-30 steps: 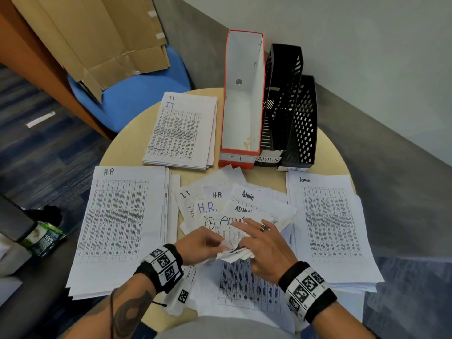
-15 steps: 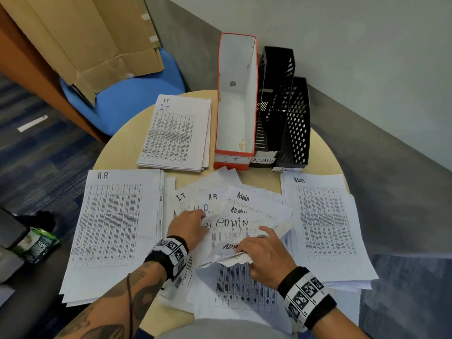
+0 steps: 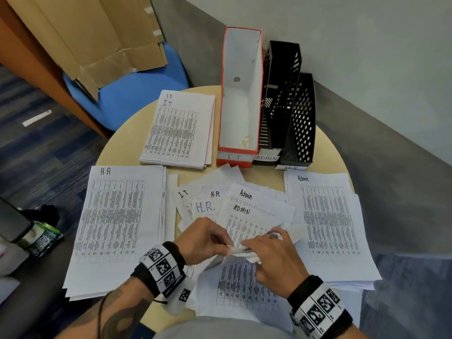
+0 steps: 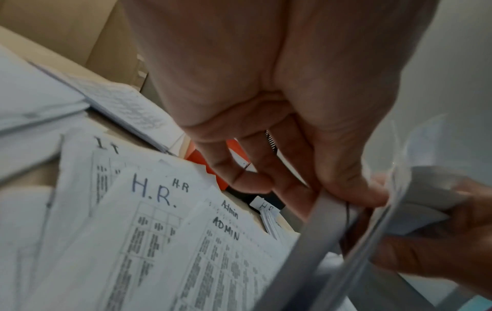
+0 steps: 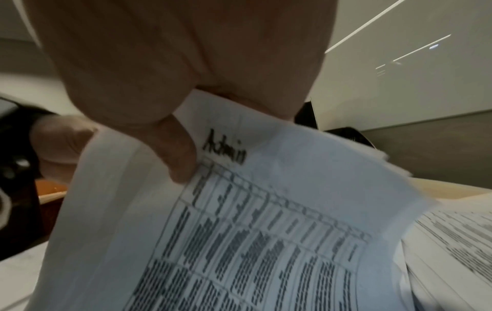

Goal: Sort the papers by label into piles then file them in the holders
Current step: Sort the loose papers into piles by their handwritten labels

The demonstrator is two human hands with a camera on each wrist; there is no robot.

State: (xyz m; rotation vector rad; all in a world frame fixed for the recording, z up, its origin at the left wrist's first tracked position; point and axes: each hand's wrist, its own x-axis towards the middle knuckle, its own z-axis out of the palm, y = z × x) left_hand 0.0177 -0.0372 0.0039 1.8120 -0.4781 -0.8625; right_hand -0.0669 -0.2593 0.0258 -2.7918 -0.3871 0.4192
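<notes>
Low in the middle of the head view, both hands hold a thin bundle of Admin sheets (image 3: 242, 252) lifted off the table. My left hand (image 3: 223, 243) pinches its left edge between thumb and fingers (image 4: 356, 189). My right hand (image 3: 265, 247) grips it from the right, its thumb beside the word "Admin" on the top sheet (image 5: 266, 210). Beyond them lies a fan of unsorted sheets (image 3: 220, 199) marked IT, H.R and Admin. Sorted piles lie around it: H.R pile (image 3: 115, 223), IT pile (image 3: 178, 130), Admin pile (image 3: 327, 228).
Three holders stand at the back of the round table (image 3: 117, 155): an orange-and-white IT holder (image 3: 241, 94), a black ADMIN holder (image 3: 278, 99) and a black H.R holder (image 3: 302, 118). A blue chair (image 3: 137, 94) with cardboard stands back left. A wall runs along the right.
My left hand reached up onto the fanned sheets, then came back to the bundle. The large "ADMIN" sheet that topped the fan is gone from it. The right hand stayed put.
</notes>
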